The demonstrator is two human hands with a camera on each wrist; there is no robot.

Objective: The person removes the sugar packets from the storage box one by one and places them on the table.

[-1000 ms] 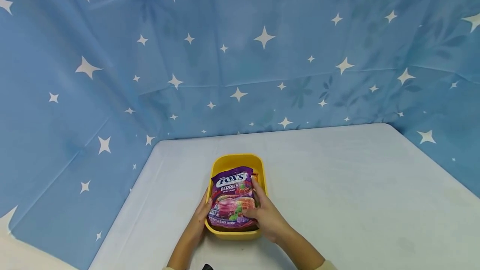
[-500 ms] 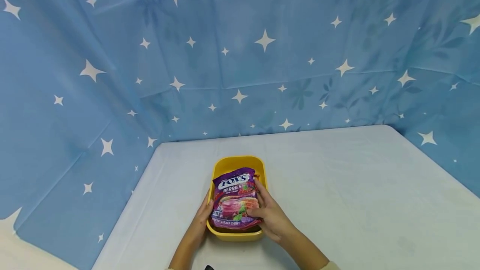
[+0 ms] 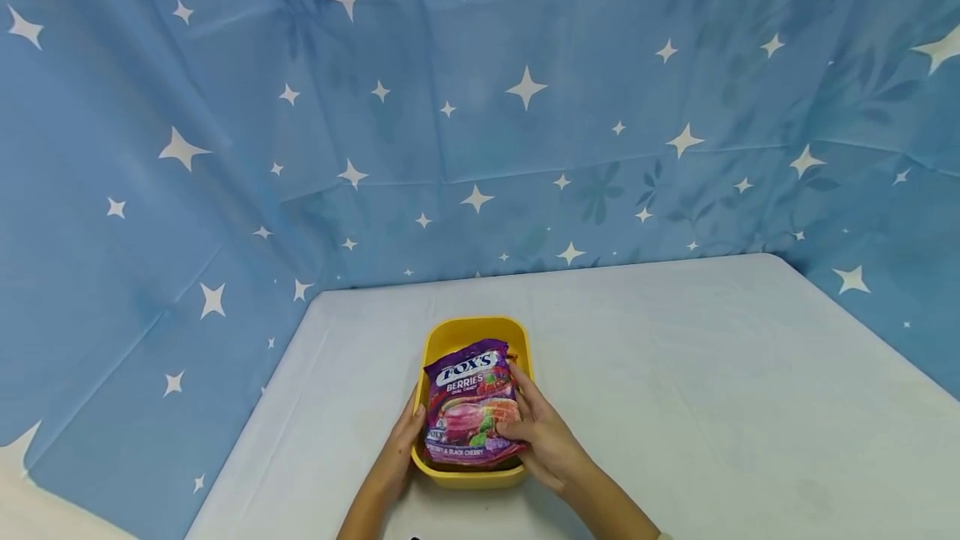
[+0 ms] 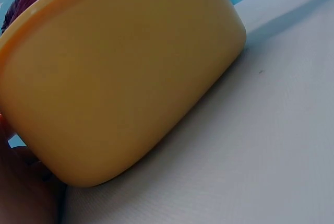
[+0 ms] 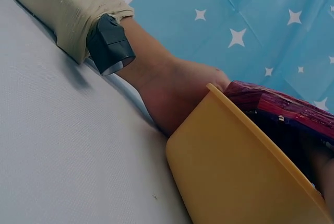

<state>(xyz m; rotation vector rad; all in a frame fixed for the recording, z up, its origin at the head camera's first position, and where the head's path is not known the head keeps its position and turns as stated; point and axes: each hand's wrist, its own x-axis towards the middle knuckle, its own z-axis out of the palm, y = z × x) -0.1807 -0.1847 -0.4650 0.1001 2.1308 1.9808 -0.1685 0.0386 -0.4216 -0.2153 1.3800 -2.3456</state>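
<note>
A yellow plastic tub point(image 3: 480, 481) stands near the front of the table. Over its opening lies a purple Fox's Berries candy bag point(image 3: 468, 407), slightly tilted, its printed front facing up. My right hand point(image 3: 551, 444) grips the bag's right edge, thumb on the front and fingers behind it. At the tub's left wall, my left hand point(image 3: 396, 450) holds on with the thumb at the rim. In the right wrist view, the left hand point(image 5: 182, 91) shows beyond the tub's corner, beside the bag point(image 5: 284, 109). The left wrist view is mostly filled by the tub's outer wall point(image 4: 125, 83).
A small orange-red piece point(image 3: 512, 356) peeks out behind the bag's upper right, mostly hidden. The white table point(image 3: 712, 382) extends farther to the right of the tub than to the left. A blue curtain with white stars point(image 3: 480, 107) hangs behind and beside it.
The bag has shifted slightly to the right within the tub, with my right hand still gripping it. My left hand keeps its hold on the tub. The head view has tilted a little.
</note>
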